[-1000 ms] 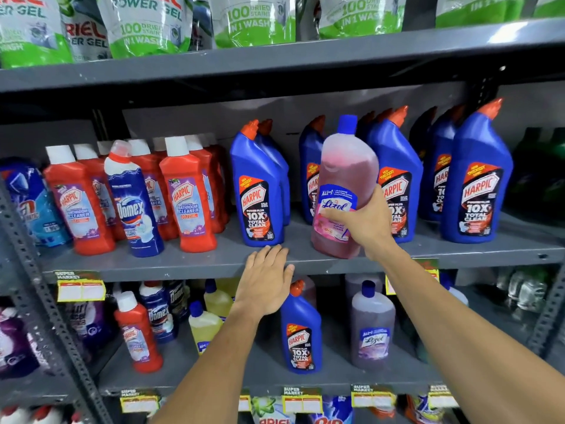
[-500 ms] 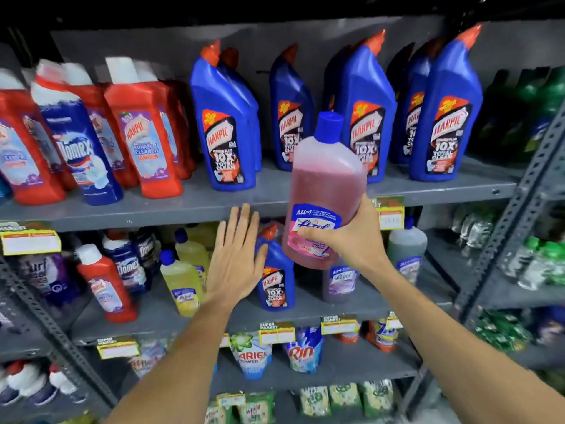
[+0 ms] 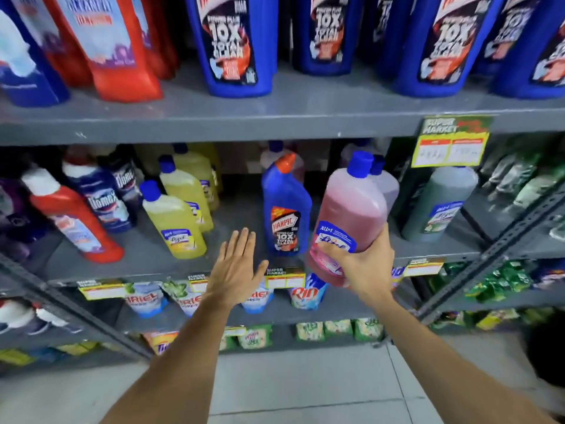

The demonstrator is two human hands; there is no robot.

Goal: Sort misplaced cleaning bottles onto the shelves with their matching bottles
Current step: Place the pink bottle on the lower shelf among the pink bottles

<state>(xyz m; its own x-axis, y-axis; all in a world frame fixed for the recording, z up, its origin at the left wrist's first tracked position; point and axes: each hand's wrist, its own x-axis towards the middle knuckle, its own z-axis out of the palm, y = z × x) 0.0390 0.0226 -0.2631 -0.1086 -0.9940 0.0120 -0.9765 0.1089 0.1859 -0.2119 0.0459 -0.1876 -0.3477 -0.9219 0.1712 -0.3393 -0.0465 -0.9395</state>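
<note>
My right hand grips a pink Lizol bottle with a blue cap, held tilted in front of the middle shelf. A grey-lilac Lizol bottle stands right behind it. A single blue Harpic bottle with an orange cap stands on the same shelf just left of the pink one. My left hand is flat with fingers spread, at the shelf's front edge below the Harpic. Yellow Lizol bottles stand to the left.
The upper shelf carries blue Harpic bottles and red Harpic bottles. A red Harpic bottle and Domex bottles sit at the middle shelf's left, a green Lizol bottle at its right. Detergent pouches fill the lower shelves.
The pink bottle has come down from the upper shelf to the middle shelf's level. My left hand dropped from the upper shelf edge to the middle shelf edge. The view tilted downward.
</note>
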